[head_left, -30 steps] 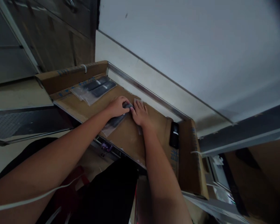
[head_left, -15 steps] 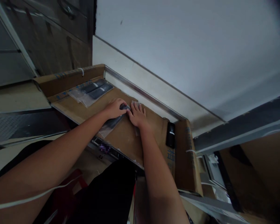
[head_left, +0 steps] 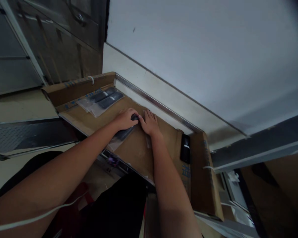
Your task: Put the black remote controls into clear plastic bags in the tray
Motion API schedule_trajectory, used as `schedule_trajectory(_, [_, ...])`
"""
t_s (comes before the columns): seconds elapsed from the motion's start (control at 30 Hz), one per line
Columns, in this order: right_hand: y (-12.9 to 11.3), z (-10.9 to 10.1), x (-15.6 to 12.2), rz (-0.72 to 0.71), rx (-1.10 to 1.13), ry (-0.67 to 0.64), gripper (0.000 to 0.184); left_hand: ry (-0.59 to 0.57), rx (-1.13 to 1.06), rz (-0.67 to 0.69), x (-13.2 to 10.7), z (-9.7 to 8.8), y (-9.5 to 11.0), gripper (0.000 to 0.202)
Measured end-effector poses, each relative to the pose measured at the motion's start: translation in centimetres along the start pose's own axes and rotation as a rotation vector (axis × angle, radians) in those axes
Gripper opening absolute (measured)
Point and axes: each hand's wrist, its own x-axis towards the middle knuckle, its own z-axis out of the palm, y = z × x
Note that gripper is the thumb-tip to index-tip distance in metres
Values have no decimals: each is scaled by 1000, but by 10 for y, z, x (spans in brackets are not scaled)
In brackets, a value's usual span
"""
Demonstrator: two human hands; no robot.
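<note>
My left hand [head_left: 127, 119] is closed over the upper end of a black oblong item in a clear plastic bag [head_left: 118, 140], which lies slanting on the cardboard. Close beside it, my right hand [head_left: 149, 123] lies with fingers stretched out over another clear plastic bag [head_left: 148, 141], mostly hidden beneath it. My right thumb reaches over to the end of the black item. Two more bagged black items [head_left: 110, 100] with white labels lie overlapping at the far left. A bare black oblong item [head_left: 185, 148] with a white label rests on the right.
The cardboard tray [head_left: 164, 162] has raised sides on the left and right, tied with white ties. A white panel [head_left: 188, 66] stands behind it. A metal ledge [head_left: 34, 134] juts out at the left, and a white cable [head_left: 39, 216] crosses my left forearm.
The whole view has shifted slightly, so the tray appears a little lower and further right. Both hands keep nearly the same place on the bags.
</note>
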Motion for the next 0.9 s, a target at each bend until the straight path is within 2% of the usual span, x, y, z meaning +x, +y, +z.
schedule_trajectory(0.23, [-7,-1,-4,98,-15,-76,70,-2,-11,-1,-2,-2,2,25])
schedule_trajectory(0.33, [-5,-4,-9,88,44,-43,70,-10,-18,4,-2,-2,1,25])
schedule_trajectory(0.4, [-1,-6,-12,74,127,67,69,-18,-33,-28,-3,-3,1,33])
schedule_trajectory(0.53, [12,-14,-18,57,286,394,72,-40,-70,-128,-1,-3,6,77])
schedule_trajectory(0.57, [14,-17,-19,48,302,454,71,-55,-37,-149,2,-2,8,81])
schedule_trajectory(0.63, [17,-22,-21,32,305,532,68,-95,80,-208,8,-2,15,75])
schedule_trajectory(0.73, [12,-27,-22,-2,313,570,58,-229,224,-304,19,-4,30,49])
schedule_trajectory(0.83, [1,-28,-25,-59,406,550,50,-376,298,-360,26,-8,42,39])
schedule_trajectory(0.9, [-6,-29,-26,-66,485,504,46,-408,338,-349,25,-11,46,36])
